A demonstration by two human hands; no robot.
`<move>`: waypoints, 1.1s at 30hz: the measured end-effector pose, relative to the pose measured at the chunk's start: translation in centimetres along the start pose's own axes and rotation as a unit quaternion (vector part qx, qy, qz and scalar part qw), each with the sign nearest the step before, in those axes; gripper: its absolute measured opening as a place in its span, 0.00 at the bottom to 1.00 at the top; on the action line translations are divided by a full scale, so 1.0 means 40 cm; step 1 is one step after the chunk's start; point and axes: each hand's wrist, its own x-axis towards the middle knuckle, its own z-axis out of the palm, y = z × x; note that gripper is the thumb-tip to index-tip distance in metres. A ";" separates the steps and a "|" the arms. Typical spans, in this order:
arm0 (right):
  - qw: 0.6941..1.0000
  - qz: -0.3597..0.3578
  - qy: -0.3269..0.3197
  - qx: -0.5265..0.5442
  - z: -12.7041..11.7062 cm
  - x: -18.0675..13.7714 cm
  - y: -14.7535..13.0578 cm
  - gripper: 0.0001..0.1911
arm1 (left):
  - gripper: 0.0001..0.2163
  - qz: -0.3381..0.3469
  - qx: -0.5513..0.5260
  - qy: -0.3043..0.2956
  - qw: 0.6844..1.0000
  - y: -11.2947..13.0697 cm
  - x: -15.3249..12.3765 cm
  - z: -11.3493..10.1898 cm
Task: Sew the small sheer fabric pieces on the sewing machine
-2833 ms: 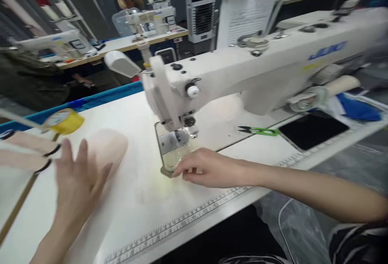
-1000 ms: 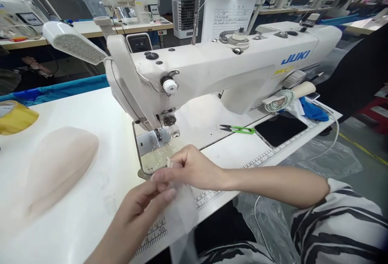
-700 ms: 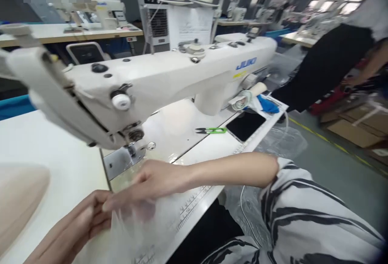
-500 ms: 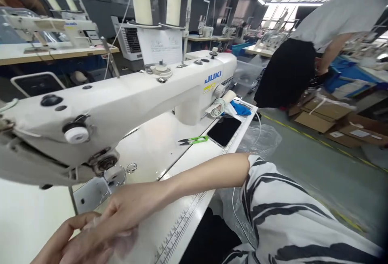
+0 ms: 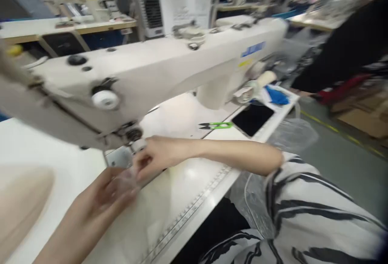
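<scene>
Both hands meet just in front of the needle area of a white sewing machine (image 5: 169, 66). My right hand (image 5: 156, 155) is closed in a pinch on thin, sheer whitish fabric (image 5: 151, 211). My left hand (image 5: 97, 199), lower and to the left, has its fingers curled on the same fabric. Below the hands the see-through cloth spreads over the white table (image 5: 194, 179). The fingertips are blurred, and the right hand partly covers the metal plate (image 5: 119, 157) under the machine head.
Green-handled thread snips (image 5: 216, 125) and a dark phone (image 5: 254, 118) lie right of the machine's arm. A ruler strip (image 5: 188, 215) runs along the table's front edge. At the far left is a blurred beige rounded shape (image 5: 24, 203). A person in black (image 5: 345, 46) stands behind right.
The view has shifted downward and left. My hands, overlapping before, are now apart with the sheer fabric stretched between them, nearer the machine head. A beige shape has appeared at the left.
</scene>
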 end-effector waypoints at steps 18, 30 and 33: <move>0.956 -0.141 0.199 -0.166 0.093 -0.023 0.030 0.06 | 0.09 0.147 0.118 0.143 0.972 0.013 -0.031 0.042; 0.935 -0.176 0.221 -0.213 0.103 -0.027 0.038 0.04 | 0.09 0.212 0.144 0.164 0.953 0.012 -0.028 0.043; 0.936 -0.178 0.219 -0.213 0.103 -0.025 0.037 0.04 | 0.08 0.213 0.143 0.168 0.952 0.013 -0.027 0.044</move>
